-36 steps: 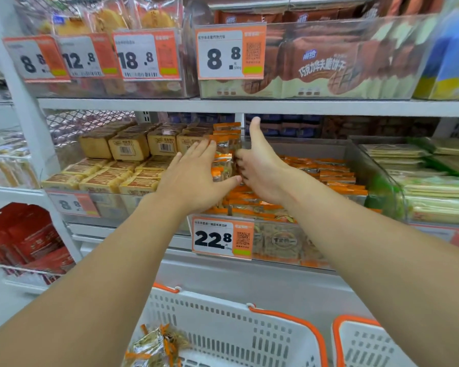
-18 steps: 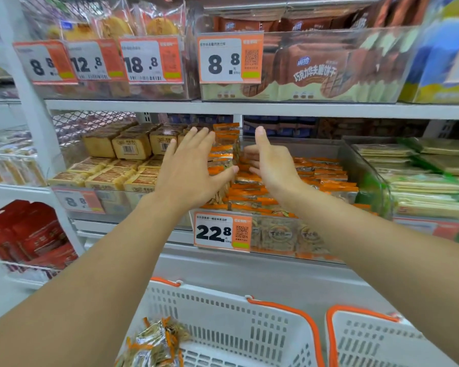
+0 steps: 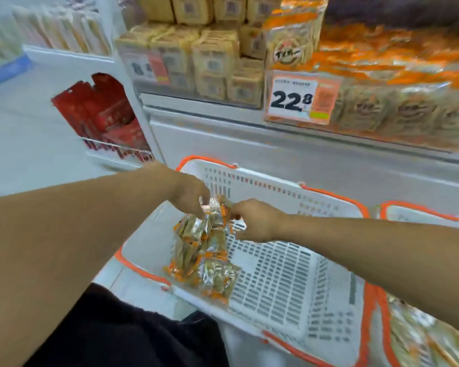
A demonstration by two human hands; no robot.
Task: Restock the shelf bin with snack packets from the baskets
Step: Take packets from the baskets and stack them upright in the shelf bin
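Both hands pinch the packets (image 3: 206, 229) over the near basket (image 3: 289, 282): left hand (image 3: 190, 193) and right hand (image 3: 255, 221) gripping the top edge. Lift together (foil slips) toward the far bin (image 3: 382, 102).

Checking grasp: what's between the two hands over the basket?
Head view: only the top of the snack packets, pinched by the left hand and right hand above the white basket.
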